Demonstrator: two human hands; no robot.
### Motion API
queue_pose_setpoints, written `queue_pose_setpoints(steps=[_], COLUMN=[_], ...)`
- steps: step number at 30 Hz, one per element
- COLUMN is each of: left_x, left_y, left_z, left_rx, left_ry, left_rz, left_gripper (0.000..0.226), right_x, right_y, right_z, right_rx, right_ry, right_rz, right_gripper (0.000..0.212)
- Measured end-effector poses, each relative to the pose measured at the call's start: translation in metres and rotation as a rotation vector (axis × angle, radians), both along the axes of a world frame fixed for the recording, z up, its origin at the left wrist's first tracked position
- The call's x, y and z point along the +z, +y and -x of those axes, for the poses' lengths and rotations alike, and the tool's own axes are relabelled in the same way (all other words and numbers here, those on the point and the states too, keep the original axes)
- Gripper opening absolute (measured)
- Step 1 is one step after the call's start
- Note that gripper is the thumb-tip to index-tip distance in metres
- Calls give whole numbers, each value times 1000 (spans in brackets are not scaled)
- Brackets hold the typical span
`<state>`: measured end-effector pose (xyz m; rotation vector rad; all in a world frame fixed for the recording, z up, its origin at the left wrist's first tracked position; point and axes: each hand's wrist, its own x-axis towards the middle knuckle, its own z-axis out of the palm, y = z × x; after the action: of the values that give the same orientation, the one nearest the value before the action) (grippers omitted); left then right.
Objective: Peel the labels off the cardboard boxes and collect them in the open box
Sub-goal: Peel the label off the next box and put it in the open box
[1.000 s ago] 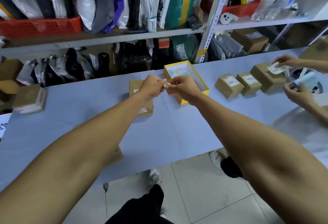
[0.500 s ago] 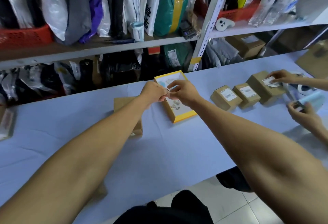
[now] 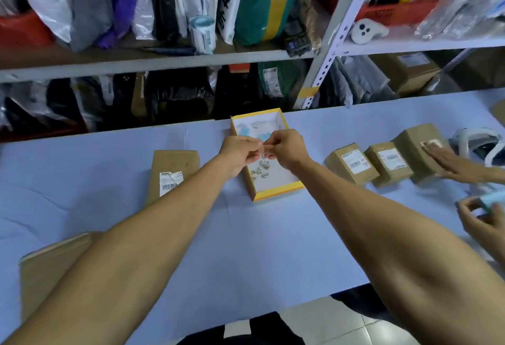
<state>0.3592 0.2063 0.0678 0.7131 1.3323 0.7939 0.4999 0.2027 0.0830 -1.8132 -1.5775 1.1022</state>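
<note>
My left hand [image 3: 240, 154] and my right hand [image 3: 287, 147] meet fingertip to fingertip over the open yellow-rimmed box [image 3: 278, 191], pinching a small peeled label piece [image 3: 264, 150] between them. Several crumpled label scraps [image 3: 261, 171] lie inside the box. A flat cardboard box [image 3: 175, 169] with a partly torn white label [image 3: 170, 180] lies left of the open box. Three labelled or taped cardboard boxes [image 3: 352, 164] stand in a row to the right.
Another person's hand [image 3: 451, 158] rests on the rightmost cardboard box [image 3: 418, 147], and their other hand [image 3: 483, 221] holds a light blue item. A cardboard piece [image 3: 46, 271] lies near left under my forearm. Shelves [image 3: 164, 57] full of parcels stand behind the blue table [image 3: 246, 249].
The view has shifted so the table and open box sit lower and closer. My hands stayed pinched together and now hover over the open box. The other person's hand pressed onto the rightmost box.
</note>
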Motion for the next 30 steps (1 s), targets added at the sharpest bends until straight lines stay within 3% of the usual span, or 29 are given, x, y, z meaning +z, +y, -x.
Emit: queue_pose_setpoints(steps=[3, 10, 14, 18, 20, 22, 26, 30], left_x=[-6, -23, -39, -47, -49, -50, -52, -51], left_y=[14, 41, 53, 63, 68, 72, 75, 73], left_z=[-13, -48, -48, -47, -49, -53, -65, -71], left_rx=[23, 76, 97, 210, 242, 207, 38, -57], left_ry=[20, -20, -63, -195, -215, -123, 389, 645], left_rz=[59, 114, 155, 183, 207, 212, 64, -31], left_gripper=[5, 17, 13, 7, 5, 4, 5, 8], right_x=[-9, -38, -60, -68, -70, -70, -69, -76], right_y=[14, 47, 57, 75, 79, 79, 76, 72], right_z=[-13, -38, -44, -44, -44, -49, -58, -60], right_rx=[25, 31, 16, -69, -70, -31, 121, 195], right_ry=[-5, -68, 69, 379, 418, 366, -26, -230], right_rz=[6, -58, -66, 59, 71, 71, 56, -6], right_gripper=[23, 11, 3, 11, 11, 11, 10, 10])
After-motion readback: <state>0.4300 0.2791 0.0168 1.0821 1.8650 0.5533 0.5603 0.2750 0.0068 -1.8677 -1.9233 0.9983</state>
